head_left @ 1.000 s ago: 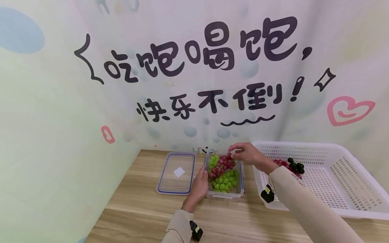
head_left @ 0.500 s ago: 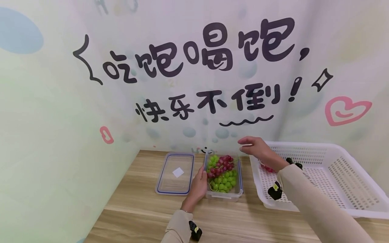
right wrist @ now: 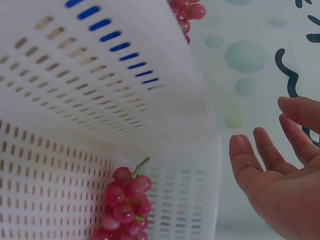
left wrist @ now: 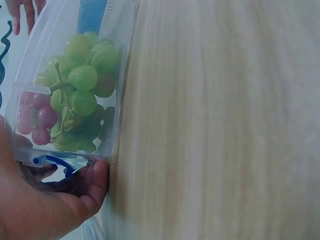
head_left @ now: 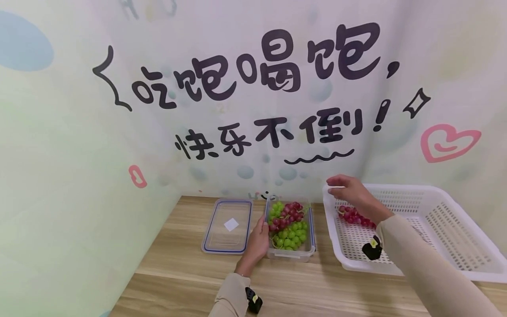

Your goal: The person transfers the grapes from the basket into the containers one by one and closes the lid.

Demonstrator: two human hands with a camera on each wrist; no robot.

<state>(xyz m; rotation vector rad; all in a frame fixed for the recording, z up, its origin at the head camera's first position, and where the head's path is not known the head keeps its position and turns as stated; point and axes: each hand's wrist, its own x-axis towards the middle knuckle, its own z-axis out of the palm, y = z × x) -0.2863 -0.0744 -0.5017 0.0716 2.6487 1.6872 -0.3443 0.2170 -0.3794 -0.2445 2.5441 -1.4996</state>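
Observation:
A clear plastic food container stands on the table, holding a bunch of red grapes and green grapes. My left hand holds the container's left side; the left wrist view shows its fingers at the side near the table. Over the left rim of a white perforated basket hovers my right hand, with nothing in it. Its fingers are spread and loosely bent in the right wrist view. Beneath that hand another bunch of red grapes lies in the basket.
A clear lid with a blue seal and a white label lies left of the container. The printed wall sheet rises behind the wooden table. The basket takes up the right side.
My right hand has moved away from the grapes in the container, rightward to above the basket. The red grapes stay in the container. The left hand keeps its place.

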